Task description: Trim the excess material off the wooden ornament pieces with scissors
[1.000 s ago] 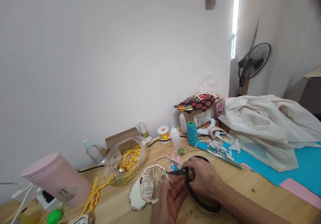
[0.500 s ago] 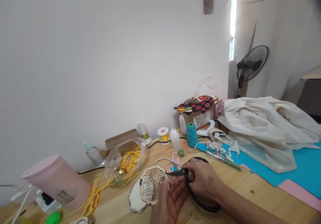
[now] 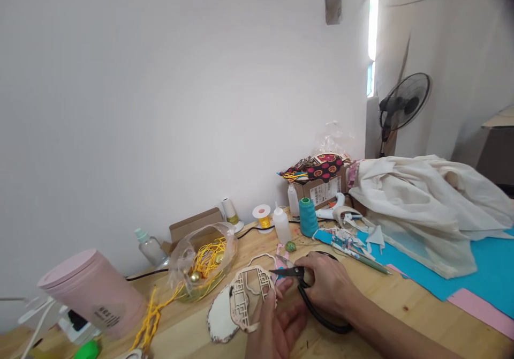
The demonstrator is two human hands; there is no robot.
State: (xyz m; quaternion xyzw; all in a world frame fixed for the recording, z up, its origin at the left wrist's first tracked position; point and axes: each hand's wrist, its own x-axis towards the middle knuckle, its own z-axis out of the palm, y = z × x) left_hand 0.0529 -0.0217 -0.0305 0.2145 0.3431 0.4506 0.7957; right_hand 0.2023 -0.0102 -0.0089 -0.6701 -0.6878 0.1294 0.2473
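My left hand (image 3: 279, 329) grips a pale wooden lattice cut-out (image 3: 251, 294) by its right edge and holds it tilted just above the table. My right hand (image 3: 327, 284) is closed round black-handled scissors (image 3: 305, 297). Their short blades point left, with the tips touching the cut-out's upper right edge. A white oval piece (image 3: 220, 319) lies flat behind the cut-out. A thin curved offcut (image 3: 261, 255) rests just beyond the cut-out.
A plastic bag of yellow cord (image 3: 203, 262), a pink tumbler (image 3: 90, 292), a small white bottle (image 3: 281, 225), a teal thread cone (image 3: 308, 217), a white glue gun (image 3: 335, 204) and a cardboard box (image 3: 321, 187) crowd the wooden table (image 3: 401, 305). White cloth (image 3: 425, 203) covers blue sheets (image 3: 490, 273).
The cut-out has shifted slightly right and tilted more upright in my left hand. The scissors have moved a little up along its edge.
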